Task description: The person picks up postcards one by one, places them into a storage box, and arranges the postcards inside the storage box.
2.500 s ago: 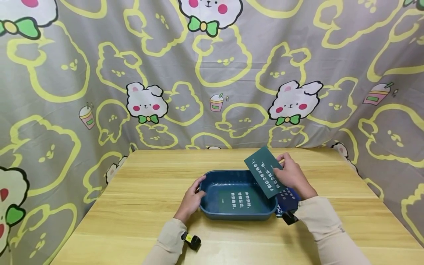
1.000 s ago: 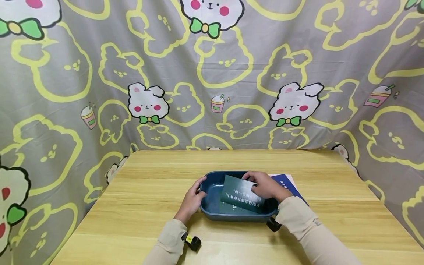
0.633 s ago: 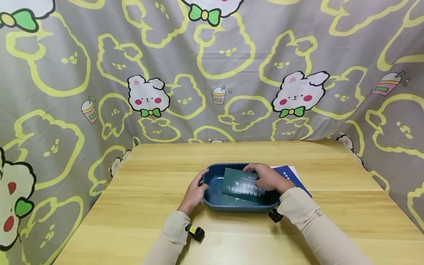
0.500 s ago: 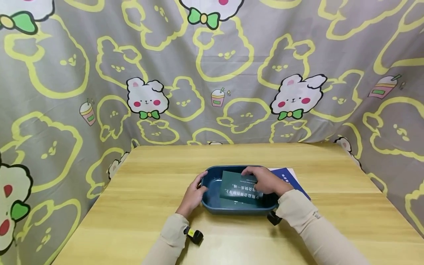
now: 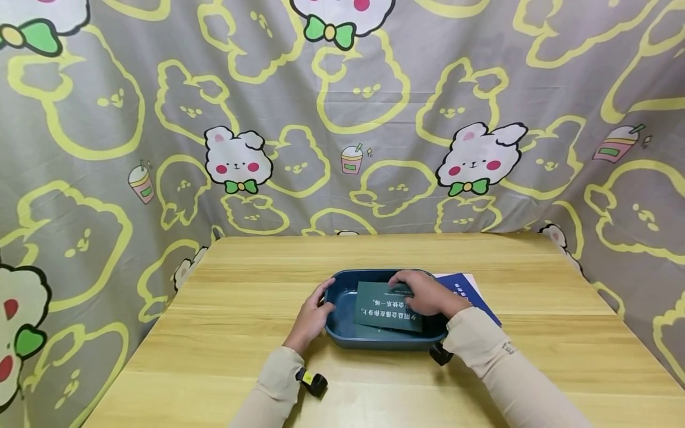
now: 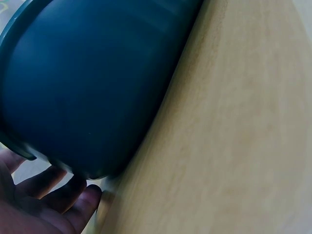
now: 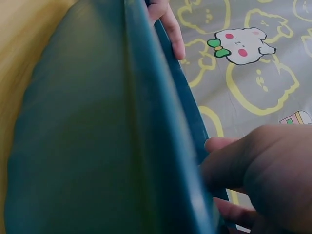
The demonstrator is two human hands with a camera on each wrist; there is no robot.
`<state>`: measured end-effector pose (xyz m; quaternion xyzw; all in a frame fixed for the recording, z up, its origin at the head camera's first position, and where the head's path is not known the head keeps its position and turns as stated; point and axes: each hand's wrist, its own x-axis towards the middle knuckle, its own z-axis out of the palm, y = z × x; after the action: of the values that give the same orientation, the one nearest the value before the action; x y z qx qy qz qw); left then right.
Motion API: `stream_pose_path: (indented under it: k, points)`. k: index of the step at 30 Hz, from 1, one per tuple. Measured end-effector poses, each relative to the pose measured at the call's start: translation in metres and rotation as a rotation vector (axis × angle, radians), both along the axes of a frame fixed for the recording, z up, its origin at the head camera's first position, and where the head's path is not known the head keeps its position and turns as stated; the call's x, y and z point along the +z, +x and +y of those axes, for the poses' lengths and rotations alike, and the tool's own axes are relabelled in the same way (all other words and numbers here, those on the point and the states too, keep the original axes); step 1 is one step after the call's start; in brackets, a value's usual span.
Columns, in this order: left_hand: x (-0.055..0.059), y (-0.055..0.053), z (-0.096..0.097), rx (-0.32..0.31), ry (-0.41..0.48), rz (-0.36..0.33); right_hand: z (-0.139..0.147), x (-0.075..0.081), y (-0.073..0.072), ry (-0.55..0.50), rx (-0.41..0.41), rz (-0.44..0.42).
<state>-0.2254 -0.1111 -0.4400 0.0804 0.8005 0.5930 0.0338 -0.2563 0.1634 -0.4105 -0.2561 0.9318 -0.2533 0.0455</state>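
Observation:
A dark blue-green rectangular basin (image 5: 385,343) with rounded corners stands on the table. My left hand (image 5: 310,315) grips its left end, thumb at the rim and fingers along the outside. In the left wrist view, bent fingers (image 6: 83,207) lie against the basin's outer wall (image 6: 97,87). My right hand (image 5: 425,294) reaches over the basin's right end and holds a dark green card (image 5: 387,306) with white lettering by its right part. That card lies low inside, almost flat, over another green card (image 5: 382,331) that is mostly covered. In the right wrist view, the basin's wall hides the cards.
A blue card (image 5: 471,291) with white lettering and a white-edged sheet (image 5: 472,278) beneath it lie just right of the basin, partly behind the right arm. The wooden table (image 5: 241,285) ends at a grey curtain (image 5: 299,77) with cartoon prints.
My right hand has brought the green card from the basin's right side down into it, and the card has tipped from slanted to nearly flat. The left hand keeps its grip on the basin.

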Motion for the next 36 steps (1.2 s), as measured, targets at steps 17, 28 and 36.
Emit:
stream_pose_path:
  k: [17,28,36]
  points:
    - [-0.019,-0.014,-0.002,0.02,0.002,0.012,0.026,0.007,0.009,-0.35,-0.185,0.122]
    - [-0.028,-0.014,-0.002,0.024,-0.011,0.014,0.062,-0.005,0.019,-0.501,-0.501,0.127]
    - [-0.006,-0.002,0.0,0.021,0.0,0.011,0.087,-0.016,0.021,-0.329,-0.662,0.034]
